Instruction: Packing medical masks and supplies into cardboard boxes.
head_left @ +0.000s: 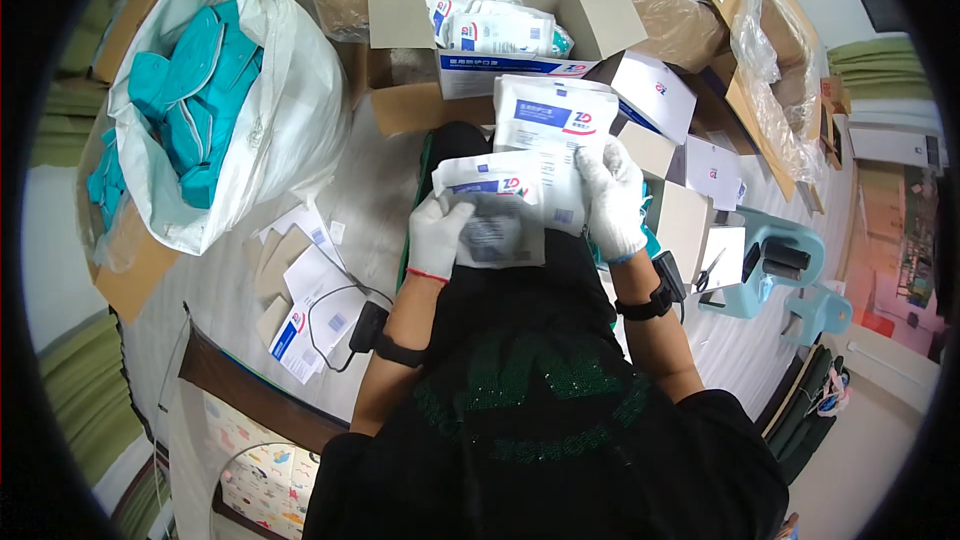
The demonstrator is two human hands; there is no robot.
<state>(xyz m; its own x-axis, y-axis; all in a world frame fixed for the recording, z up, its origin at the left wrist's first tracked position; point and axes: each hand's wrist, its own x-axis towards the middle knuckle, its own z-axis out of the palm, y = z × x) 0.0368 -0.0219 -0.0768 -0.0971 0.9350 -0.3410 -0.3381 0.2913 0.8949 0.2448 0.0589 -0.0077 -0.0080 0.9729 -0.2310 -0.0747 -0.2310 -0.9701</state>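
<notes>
My left hand (438, 232), in a white knit glove, grips a flat mask packet (495, 230) by its left edge, thumb on top. The packet is white with a blue band and a greyish see-through lower part. In my gloved right hand (612, 202) are white-and-blue packets (555, 125), apparently more than one overlapped, held at their right edge. Both lots are over my lap, the left one overlapping the right one's lower left. Just beyond them stands an open carton (610, 15) with several similar packets (500, 32) inside.
A white woven sack (312, 100) full of teal folded masks (205, 60) stands at the left. Flattened printed cartons (315, 305) lie on the floor below it. To the right are white boxes (655, 90), scissors (710, 270) and a light-blue plastic stool (765, 240). Large cardboard boxes (750, 70) line the back.
</notes>
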